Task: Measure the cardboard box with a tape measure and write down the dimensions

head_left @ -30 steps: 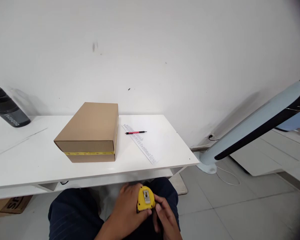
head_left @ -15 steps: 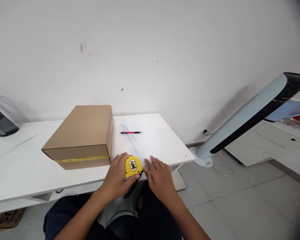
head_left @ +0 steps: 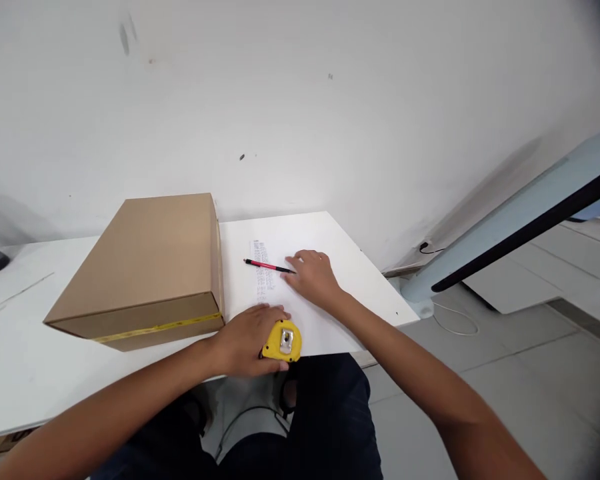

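Left hand [head_left: 245,337] gripped the yellow tape measure [head_left: 282,341] at the table [head_left: 25,373] edge; right hand [head_left: 313,275], fingers loosely spread, touched the red pen [head_left: 267,266] at twelve o'clock. Overhanging, the tape measure risked dropping off.

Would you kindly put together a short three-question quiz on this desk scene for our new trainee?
1. True or false: the left hand rests on the yellow tape measure at the near edge of the white table.
2. Which thing is the right hand touching or nearest to? A) the cardboard box B) the red pen C) the tape measure
3. Fill in: the pen lies on a sheet of ____ printed with text.

Key: 1 true; 2 B; 3 paper.
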`<state>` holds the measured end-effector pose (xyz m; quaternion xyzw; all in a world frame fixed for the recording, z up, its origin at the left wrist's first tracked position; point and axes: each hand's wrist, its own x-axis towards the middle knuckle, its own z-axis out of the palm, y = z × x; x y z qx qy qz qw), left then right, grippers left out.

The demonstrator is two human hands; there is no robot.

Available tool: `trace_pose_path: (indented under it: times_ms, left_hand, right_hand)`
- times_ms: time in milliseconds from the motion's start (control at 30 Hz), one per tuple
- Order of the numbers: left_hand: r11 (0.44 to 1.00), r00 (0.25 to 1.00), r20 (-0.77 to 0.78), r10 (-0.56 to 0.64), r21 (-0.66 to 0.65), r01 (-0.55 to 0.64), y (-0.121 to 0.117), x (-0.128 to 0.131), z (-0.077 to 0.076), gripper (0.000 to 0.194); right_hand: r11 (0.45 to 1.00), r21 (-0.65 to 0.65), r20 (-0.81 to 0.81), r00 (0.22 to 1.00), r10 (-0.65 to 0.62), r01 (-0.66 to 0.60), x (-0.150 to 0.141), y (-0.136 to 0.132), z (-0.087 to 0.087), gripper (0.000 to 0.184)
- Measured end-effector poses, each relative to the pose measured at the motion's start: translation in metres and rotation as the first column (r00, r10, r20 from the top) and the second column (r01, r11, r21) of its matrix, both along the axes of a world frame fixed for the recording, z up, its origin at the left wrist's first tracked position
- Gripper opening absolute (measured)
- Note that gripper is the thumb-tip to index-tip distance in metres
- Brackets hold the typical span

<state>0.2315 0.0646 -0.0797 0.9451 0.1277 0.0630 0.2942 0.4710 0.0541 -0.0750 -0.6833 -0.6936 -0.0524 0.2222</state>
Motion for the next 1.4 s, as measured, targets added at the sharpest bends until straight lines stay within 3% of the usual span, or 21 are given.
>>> trace_pose_path:
  times_ms: [100,200,300,367,467,567,700,767,900,1033,1133,1200,1300,1400]
  left_hand:
    - [0.998,0.999,0.018,-0.050,-0.030,0.050,0.000,0.001,-0.006,0.088]
    - [0.997,0.998,0.027,-0.051,-0.057,0.053,-0.001,0.000,-0.006,0.090]
    - [0.996,0.998,0.005,-0.058,-0.062,0.058,-0.002,-0.001,-0.006,0.088]
    - [0.995,0.997,-0.003,-0.077,-0.064,0.076,-0.002,-0.001,-0.005,0.086]
    - [0.993,0.996,-0.001,-0.088,-0.084,0.088,-0.003,-0.001,-0.004,0.085]
    - [0.989,0.997,-0.006,-0.071,-0.128,0.070,-0.003,0.000,-0.002,0.087]
    - [0.987,0.998,-0.004,-0.070,-0.147,0.069,-0.003,-0.002,-0.002,0.087]
    - [0.986,0.997,0.000,-0.072,-0.152,0.071,-0.003,-0.002,-0.002,0.086]
    - [0.977,0.998,0.039,-0.056,-0.204,0.063,-0.004,-0.002,-0.001,0.086]
    - [0.971,0.997,0.062,-0.040,-0.235,0.053,-0.004,-0.002,0.000,0.086]
    - [0.972,0.997,0.067,-0.031,-0.232,0.045,-0.005,-0.002,-0.001,0.087]
    - [0.971,0.997,0.075,-0.029,-0.236,0.046,-0.005,-0.002,-0.001,0.087]
    - [0.969,0.996,0.084,-0.021,-0.245,0.041,-0.005,-0.002,-0.002,0.086]
    - [0.966,0.997,0.079,-0.012,-0.255,0.032,-0.005,-0.002,-0.002,0.085]
  right_hand:
    - [0.996,-0.006,0.062,0.994,0.092,-0.091,-0.004,0.024,-0.012,0.017]
    - [0.982,0.164,0.056,0.995,0.082,-0.091,-0.002,0.031,-0.018,0.023]
    - [0.950,0.311,-0.253,0.964,0.076,0.007,-0.001,0.029,-0.018,0.021]
    - [0.971,0.239,-0.557,0.822,0.117,0.024,-0.004,0.024,-0.019,0.020]
    - [0.982,0.066,-0.795,0.585,0.159,-0.178,-0.011,0.013,-0.022,0.029]
    - [0.917,-0.014,-0.814,0.537,0.221,-0.399,-0.014,0.006,-0.022,0.031]
    - [0.833,-0.100,-0.837,0.499,0.225,-0.544,-0.011,0.004,-0.015,0.018]
    - [0.837,-0.149,-0.840,0.513,0.174,-0.527,-0.011,0.005,-0.011,0.017]
    - [0.910,-0.210,-0.767,0.638,0.073,-0.356,-0.016,0.003,-0.005,0.023]
    - [0.936,-0.199,-0.759,0.650,0.041,-0.291,-0.017,0.000,-0.006,0.024]
    - [0.898,-0.185,-0.794,0.599,0.103,-0.400,-0.012,-0.001,-0.008,0.010]
    - [0.876,-0.139,-0.795,0.579,0.179,-0.463,-0.009,-0.001,-0.008,0.018]
    - [0.888,-0.053,-0.716,0.637,0.286,-0.458,-0.009,-0.001,-0.009,0.014]
    - [0.902,-0.016,-0.661,0.681,0.315,-0.432,-0.010,0.000,-0.011,0.012]
